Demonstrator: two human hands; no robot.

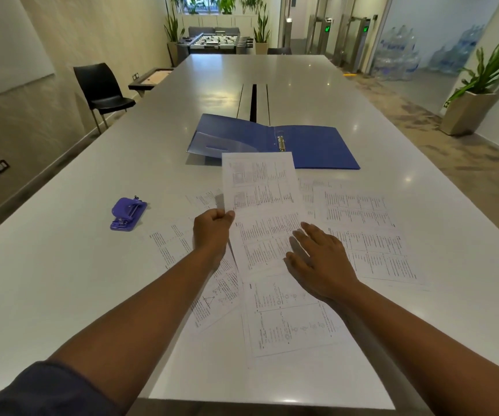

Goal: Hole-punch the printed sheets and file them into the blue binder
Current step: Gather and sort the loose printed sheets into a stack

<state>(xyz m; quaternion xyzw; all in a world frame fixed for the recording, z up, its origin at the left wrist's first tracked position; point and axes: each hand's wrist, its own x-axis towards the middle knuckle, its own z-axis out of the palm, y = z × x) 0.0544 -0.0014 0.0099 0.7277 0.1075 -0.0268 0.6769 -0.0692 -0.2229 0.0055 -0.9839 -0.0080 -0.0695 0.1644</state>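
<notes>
Overhead, we look along the long white counter [92,265], which runs away from us toward a foosball table [216,42] at the far end of the room. A black chair [102,91] stands off the counter's left side, and a potted plant [476,97] sits on the floor to the right.

On the counter ahead of us lies the blue binder [317,145], opened flat, its metal rings [281,143] showing at the spine and its left cover raised a little off the surface.

Nearer to us, the printed sheets [365,232] are spread loosely and overlap one another, between the binder and the counter's near edge.

One printed sheet [260,181] is lifted clear of the rest, tilted up, its far edge overlapping the binder's near edge in view. Our left hand [212,229] pinches its lower left corner, fingers curled tight on the paper.

Our right hand [317,259] is over the spread sheets with fingers extended and relaxed, gripping nothing; contact with the paper we cannot confirm.

The purple hole punch [128,213] sits alone to the left of the sheets, well apart from both hands.
</notes>
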